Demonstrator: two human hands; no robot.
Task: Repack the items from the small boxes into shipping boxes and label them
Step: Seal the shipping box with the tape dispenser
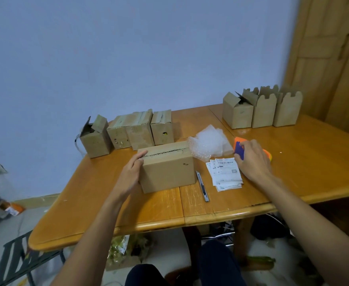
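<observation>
Now the shipping box (167,168) sits at the middle of the table (293,166), its top flaps folded down and meeting along a seam that looks untaped; the left hand (131,174) lies against its left wall with fairly straight fingers, the tips reaching the top edge, pressing rather than gripping. The right hand (252,159) is curled over an orange and purple thing just right of the box, probably a tape dispenser (239,149), though the hand covers most of it.

The box is plain corrugated card, so likely light and stiff at the corners but soft across the flaps; best held by its side walls or pressed down near the seam, since it may slide on the smooth wood. The labels (225,174), a loose stack between box and right hand, are thin and limp; lift one by a corner. A utility knife (202,186) lies beside the box, bubble wrap (208,145) just beyond; small boxes (128,131) stand far left, open boxes (262,110) far right.
</observation>
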